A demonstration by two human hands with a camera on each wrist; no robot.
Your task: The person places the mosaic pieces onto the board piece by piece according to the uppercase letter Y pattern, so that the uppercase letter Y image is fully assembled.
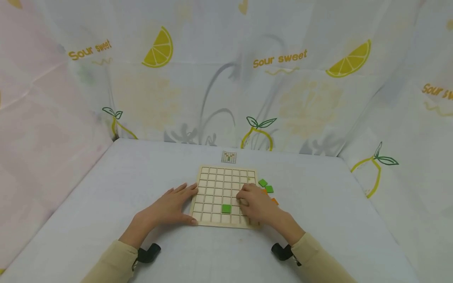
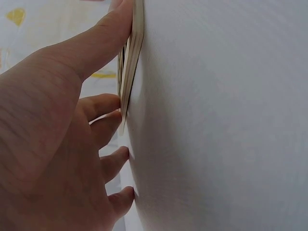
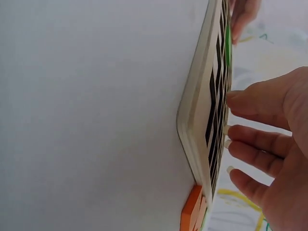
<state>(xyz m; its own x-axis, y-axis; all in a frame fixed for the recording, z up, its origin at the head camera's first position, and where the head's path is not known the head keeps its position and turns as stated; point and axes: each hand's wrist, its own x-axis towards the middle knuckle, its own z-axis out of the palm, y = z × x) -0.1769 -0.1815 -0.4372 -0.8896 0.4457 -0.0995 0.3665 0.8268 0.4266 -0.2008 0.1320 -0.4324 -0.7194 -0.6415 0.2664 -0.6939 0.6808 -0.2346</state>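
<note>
A wooden grid board [image 1: 209,177] lies flat on the white table, with one green tile [image 1: 226,208] in a cell of its lower middle part. My left hand [image 1: 170,208] is spread along the board's left side; thumb and fingertips touch the edge, as the left wrist view shows for the hand [image 2: 62,130]. Over the right part of the board, my right hand [image 1: 260,202] has bent fingers and thumb resting on the surface. In the right wrist view, no tile shows between the fingers of that hand [image 3: 274,144]; the far side of the fingertips is hidden.
Beyond the board's right edge lie green tiles [image 1: 262,182] and orange tiles [image 1: 275,201], partly behind my right hand. A small patterned card [image 1: 229,157] lies behind the board. Printed cloth [image 1: 198,86] hangs around the table's back and sides.
</note>
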